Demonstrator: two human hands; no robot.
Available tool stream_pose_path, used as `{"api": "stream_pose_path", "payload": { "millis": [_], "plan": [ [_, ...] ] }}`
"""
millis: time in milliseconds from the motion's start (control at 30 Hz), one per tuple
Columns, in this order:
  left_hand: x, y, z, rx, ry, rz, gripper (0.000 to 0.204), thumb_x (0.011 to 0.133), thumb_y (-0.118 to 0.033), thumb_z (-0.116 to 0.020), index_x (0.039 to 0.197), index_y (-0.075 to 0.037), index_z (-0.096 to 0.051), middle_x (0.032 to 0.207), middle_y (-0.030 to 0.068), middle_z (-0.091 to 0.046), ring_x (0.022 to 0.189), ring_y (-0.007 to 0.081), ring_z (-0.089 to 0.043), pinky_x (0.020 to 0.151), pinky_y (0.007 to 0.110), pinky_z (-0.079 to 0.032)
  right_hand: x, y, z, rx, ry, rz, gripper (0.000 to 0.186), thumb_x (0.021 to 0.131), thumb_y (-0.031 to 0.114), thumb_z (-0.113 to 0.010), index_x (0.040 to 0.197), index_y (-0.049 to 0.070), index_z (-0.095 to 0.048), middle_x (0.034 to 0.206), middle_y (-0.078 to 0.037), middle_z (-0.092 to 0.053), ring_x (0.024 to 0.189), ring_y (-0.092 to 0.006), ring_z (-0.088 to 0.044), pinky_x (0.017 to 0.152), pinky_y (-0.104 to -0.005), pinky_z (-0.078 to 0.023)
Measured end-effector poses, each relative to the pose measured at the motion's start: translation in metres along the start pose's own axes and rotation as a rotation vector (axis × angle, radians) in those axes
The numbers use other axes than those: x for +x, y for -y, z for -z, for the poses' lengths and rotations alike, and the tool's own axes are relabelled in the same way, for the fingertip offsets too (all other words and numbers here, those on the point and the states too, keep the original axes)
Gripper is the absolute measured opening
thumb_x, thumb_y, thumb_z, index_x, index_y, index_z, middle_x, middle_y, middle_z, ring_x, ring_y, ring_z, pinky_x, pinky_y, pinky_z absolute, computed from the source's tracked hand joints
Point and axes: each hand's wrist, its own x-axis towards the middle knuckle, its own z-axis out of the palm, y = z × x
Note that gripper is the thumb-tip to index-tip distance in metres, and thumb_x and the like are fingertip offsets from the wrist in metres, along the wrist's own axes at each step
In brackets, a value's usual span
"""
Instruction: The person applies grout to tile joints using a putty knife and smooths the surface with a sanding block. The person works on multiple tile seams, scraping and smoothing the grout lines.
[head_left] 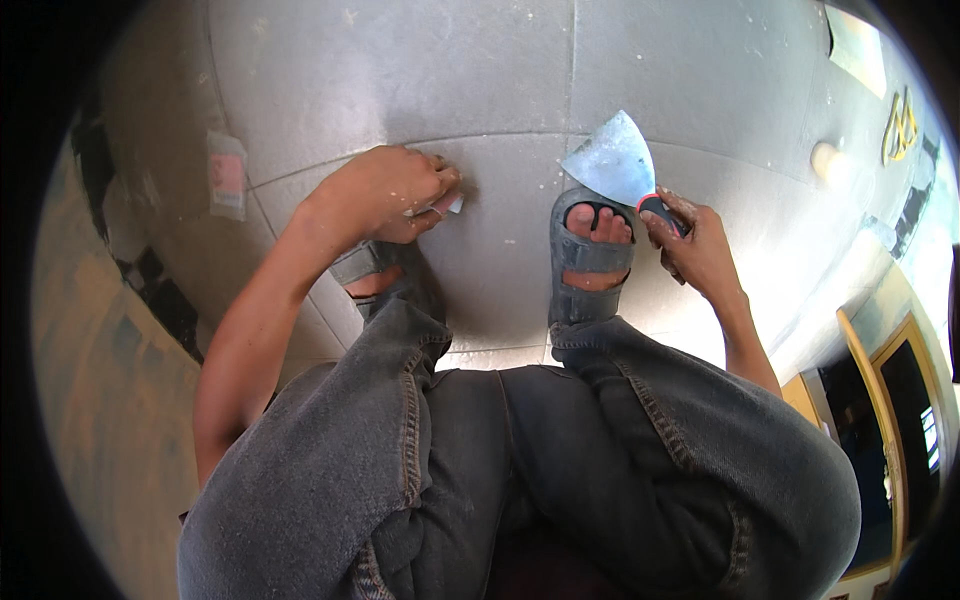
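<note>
Grey floor tiles spread out under me, dusty and flecked with white, their grout lines bending with the lens. Nearest to me are my own knees in dark grey jeans, folded up as I squat. Just past them, my feet in grey sandals: the right sandal flat on the tile, toes showing, the left sandal half hidden under my arm.

My left hand is down on the floor, fingers curled tight around a small pale piece that pokes out at the fingertips and sits right by a grout line. What it is, I can't tell.

My right hand is closed on the red-and-black handle of a putty knife; its wide steel blade, smeared with white, angles up and to the left above my right toes, held clear of the left hand.

Further out, a small pinkish scrap lies on the tiles to the left. Far right, a pale round lump sits near a yellow-framed doorway.
</note>
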Motion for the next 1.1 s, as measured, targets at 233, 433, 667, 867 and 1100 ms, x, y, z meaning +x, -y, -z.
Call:
{"api": "stream_pose_path", "payload": {
  "millis": [233, 433, 667, 867, 1100],
  "plan": [
    [0.002, 0.0, -0.001, 0.033, 0.011, 0.026, 0.027, 0.1, -0.025, -0.06, 0.115, -0.002, -0.064, 0.105, 0.0163, -0.069, 0.098, 0.0382, -0.068, 0.089, 0.047, -0.055, 0.001, 0.008, 0.001, -0.001, 0.022, -0.04, 0.054, 0.096, 0.029, -0.072, 0.136, -0.006, -0.062, 0.124, -0.03, -0.068, 0.118, -0.0367, -0.067, 0.1, -0.0402, -0.053],
    [0.005, -0.001, 0.0, 0.043, -0.008, 0.021, 0.028, 0.101, -0.025, -0.06, 0.116, -0.002, -0.065, 0.106, 0.016, -0.07, 0.099, 0.0379, -0.068, 0.088, 0.046, -0.056, 0.002, -0.002, -0.004, 0.003, -0.013, 0.046, 0.054, 0.096, 0.029, -0.072, 0.136, -0.006, -0.062, 0.128, -0.03, -0.067, 0.121, -0.0398, -0.066, 0.103, -0.0405, -0.052],
    [0.003, 0.003, -0.003, 0.054, -0.05, -0.003, 0.024, 0.1, -0.02, -0.06, 0.114, -0.001, -0.064, 0.105, 0.0156, -0.069, 0.098, 0.0375, -0.068, 0.087, 0.046, -0.055, -0.001, 0.01, 0.005, 0.074, 0.043, -0.1, 0.055, 0.097, 0.028, -0.072, 0.136, -0.008, -0.061, 0.126, -0.031, -0.067, 0.119, -0.0377, -0.068, 0.1, -0.0402, -0.053],
    [0.003, -0.003, 0.011, 0.035, 0.079, -0.002, 0.016, 0.088, -0.005, -0.063, 0.103, -0.002, -0.062, 0.099, 0.0144, -0.067, 0.096, 0.0373, -0.067, 0.085, 0.046, -0.055, 0.004, -0.005, -0.001, 0.018, 0.003, 0.03, 0.05, 0.1, 0.022, -0.07, 0.14, -0.005, -0.06, 0.081, -0.008, -0.063, 0.064, -0.0119, -0.052, 0.054, -0.0281, -0.041],
    [0.0, 0.002, 0.006, 0.025, -0.039, -0.005, 0.025, 0.082, 0.0, -0.063, 0.108, -0.001, -0.061, 0.101, 0.0147, -0.067, 0.098, 0.0363, -0.067, 0.085, 0.045, -0.055, 0.004, 0.009, -0.003, -0.045, -0.015, 0.044, 0.054, 0.096, 0.025, -0.071, 0.135, -0.01, -0.06, 0.128, -0.031, -0.066, 0.122, -0.0404, -0.066, 0.103, -0.0409, -0.052]
  ]
}}
